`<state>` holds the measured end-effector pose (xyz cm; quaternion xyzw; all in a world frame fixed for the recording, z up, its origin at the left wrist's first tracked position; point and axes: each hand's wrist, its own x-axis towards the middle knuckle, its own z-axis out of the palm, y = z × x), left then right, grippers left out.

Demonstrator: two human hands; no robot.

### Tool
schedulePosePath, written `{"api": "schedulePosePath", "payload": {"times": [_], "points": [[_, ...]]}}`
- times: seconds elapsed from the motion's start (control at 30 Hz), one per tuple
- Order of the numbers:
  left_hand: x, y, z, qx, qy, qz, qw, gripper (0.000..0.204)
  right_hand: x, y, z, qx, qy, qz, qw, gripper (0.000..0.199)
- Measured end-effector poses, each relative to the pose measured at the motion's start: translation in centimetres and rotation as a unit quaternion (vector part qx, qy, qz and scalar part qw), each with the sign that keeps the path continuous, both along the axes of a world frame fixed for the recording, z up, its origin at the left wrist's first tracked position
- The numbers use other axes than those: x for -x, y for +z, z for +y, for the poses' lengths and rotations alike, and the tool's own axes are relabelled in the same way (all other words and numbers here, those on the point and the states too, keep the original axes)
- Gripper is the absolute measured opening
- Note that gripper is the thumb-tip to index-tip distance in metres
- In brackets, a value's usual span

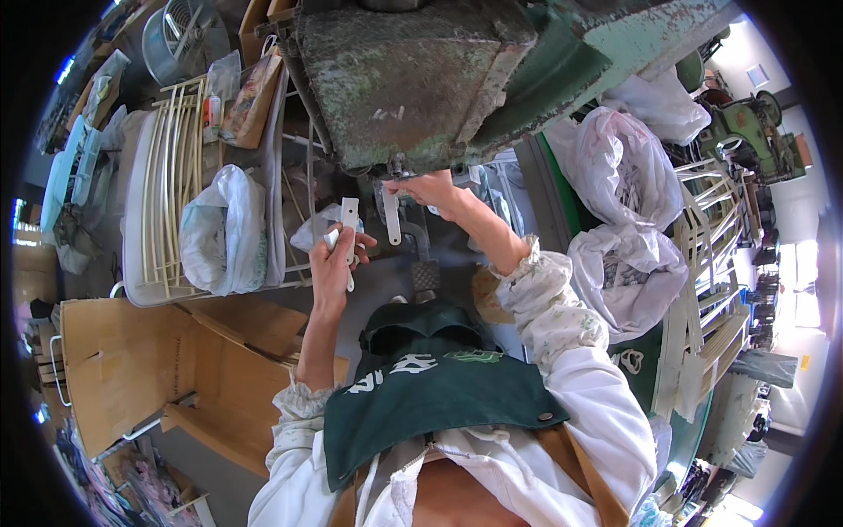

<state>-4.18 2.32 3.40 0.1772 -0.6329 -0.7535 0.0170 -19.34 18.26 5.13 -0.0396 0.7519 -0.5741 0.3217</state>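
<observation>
My left hand [328, 274] is closed around a few flat white strips, and one white strip [349, 212] with holes near its end stands up out of the fingers. At the underside of the big green machine [413, 79], my right hand [430, 191] pinches another narrow strip [392, 217] by its upper end. That strip hangs down with a small hole at its lower tip. The right fingertips are partly hidden under the machine's lower edge, close to a small metal fitting [399, 164]. Below them a ribbed foot pedal [426, 276] shows above my dark green apron [439, 400].
On the left, a white tray-topped stand [133, 237] carries long pale rods [167, 176] and a plastic bag [225, 230]. An open cardboard box [123, 369] stands nearer. On the right are plastic bags [628, 272] of metal pieces and stacked long strips [702, 325].
</observation>
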Motion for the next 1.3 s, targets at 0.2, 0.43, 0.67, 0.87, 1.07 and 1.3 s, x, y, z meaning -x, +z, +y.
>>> {"api": "schedulePosePath", "payload": {"times": [0.2, 0.43, 0.67, 0.87, 1.07, 1.3], "points": [[1.3, 2.3, 0.6, 0.003, -0.019, 0.042, 0.999, 0.028, -2.3, 0.8, 2.2, 0.104, -0.024, 0.261, 0.959, 0.023], [4.7, 2.9, 0.9, 0.033, -0.117, 0.044, 0.992, 0.034, -5.6, -0.8, 2.9, 0.095, 0.001, 0.022, 0.995, 0.025], [4.8, 3.9, 0.1, 0.025, -0.108, -0.007, 0.994, 0.034, -5.6, 0.1, 3.4, 0.104, 0.010, 0.020, 0.994, 0.023], [5.0, 3.0, -0.9, 0.020, -0.120, -0.034, 0.992, 0.032, -6.2, 0.8, 2.9, 0.104, 0.003, 0.029, 0.994, 0.025], [5.4, 3.6, -0.4, 0.010, -0.140, -0.001, 0.990, 0.030, -5.7, 0.4, 3.0, 0.087, 0.013, 0.034, 0.996, 0.025], [5.4, 1.9, -0.1, 0.059, -0.156, -0.028, 0.986, 0.029, -6.0, 0.9, 3.1, 0.092, -0.018, 0.051, 0.994, 0.026]]}}
